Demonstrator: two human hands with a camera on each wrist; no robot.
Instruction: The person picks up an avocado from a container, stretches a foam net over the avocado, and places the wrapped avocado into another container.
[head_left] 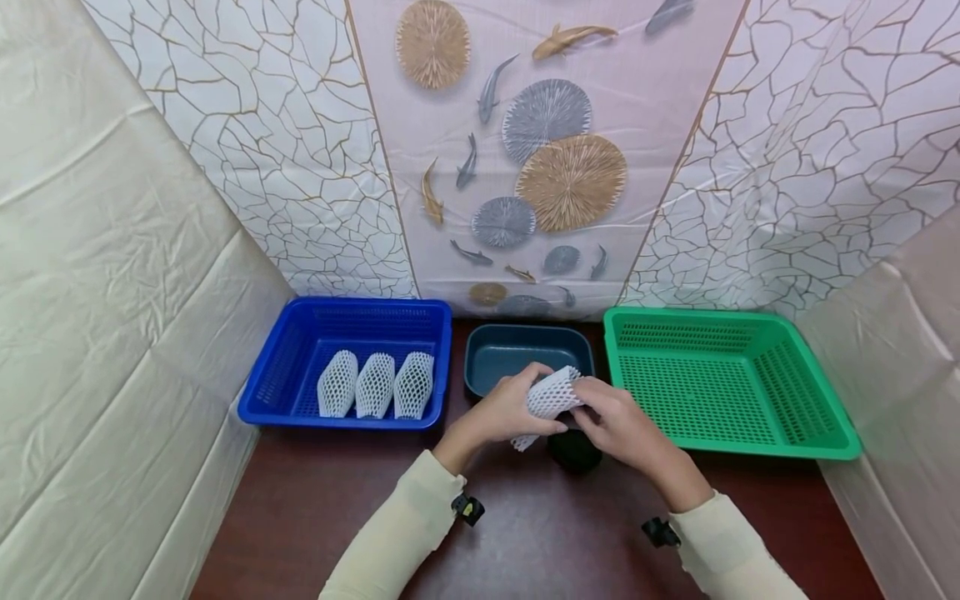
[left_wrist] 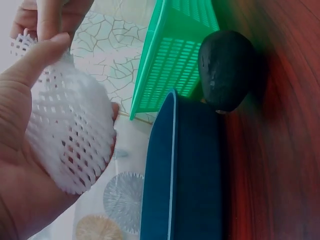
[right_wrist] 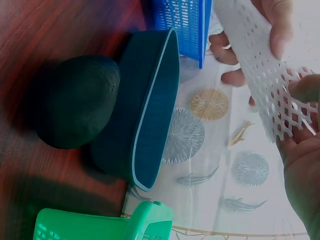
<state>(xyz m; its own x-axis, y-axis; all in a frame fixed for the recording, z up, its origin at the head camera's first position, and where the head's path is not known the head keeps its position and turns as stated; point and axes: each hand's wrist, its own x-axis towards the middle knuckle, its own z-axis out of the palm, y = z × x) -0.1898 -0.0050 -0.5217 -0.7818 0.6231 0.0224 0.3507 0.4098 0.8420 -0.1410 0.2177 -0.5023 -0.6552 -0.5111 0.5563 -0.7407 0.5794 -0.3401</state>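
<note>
Both hands hold a white foam net sleeve (head_left: 552, 395) above the table, in front of the dark blue tub. My left hand (head_left: 501, 410) grips its body, thumb on one side and fingers behind, as the left wrist view shows. At the upper right end, my right hand (head_left: 621, 422) pinches the sleeve's edge between thumb and fingers. Through the mesh (right_wrist: 282, 107) skin shows in the right wrist view, and the sleeve looks thin there. Below the hands a dark avocado (right_wrist: 80, 102) lies on the table, bare, beside the tub; the right hand partly overlaps it in the head view.
On the left, a blue basket (head_left: 341, 423) holds three more white net sleeves (head_left: 375, 386) side by side. The dark blue tub (head_left: 480, 332) stands at the middle back. A green basket (head_left: 731, 452) is on the right. Patterned cloth (head_left: 562, 250) hangs behind them.
</note>
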